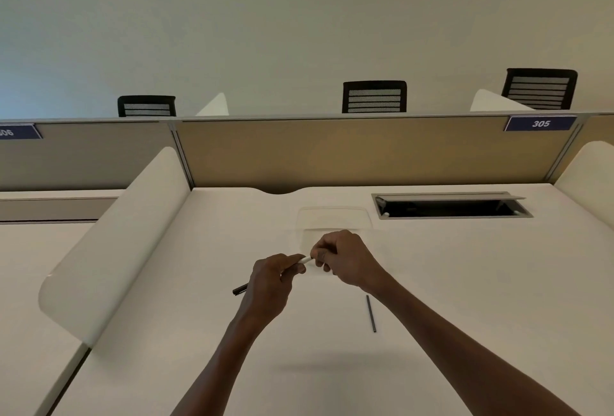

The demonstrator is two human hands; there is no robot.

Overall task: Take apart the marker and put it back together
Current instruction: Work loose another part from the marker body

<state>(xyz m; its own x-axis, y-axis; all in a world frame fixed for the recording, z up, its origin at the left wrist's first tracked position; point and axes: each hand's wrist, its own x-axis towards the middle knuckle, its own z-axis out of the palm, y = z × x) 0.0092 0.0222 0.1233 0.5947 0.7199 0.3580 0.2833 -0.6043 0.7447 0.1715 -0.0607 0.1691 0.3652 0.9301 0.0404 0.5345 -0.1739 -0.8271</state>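
Above the middle of the white desk (465, 282), my left hand (270, 282) grips the white marker barrel (305, 260), whose end sticks out toward the right. My right hand (342, 259) pinches that exposed end with curled fingers; what lies under them is hidden. A black piece, seemingly the cap (240, 289), lies on the desk just left of my left wrist. A thin dark rod, seemingly the ink core (371, 313), lies on the desk to the right, below my right forearm.
A clear plastic tray (334, 217) sits just beyond my hands. An open cable hatch (450, 206) is at the back right. White side dividers (113, 242) and a tan back panel (365, 153) bound the desk.
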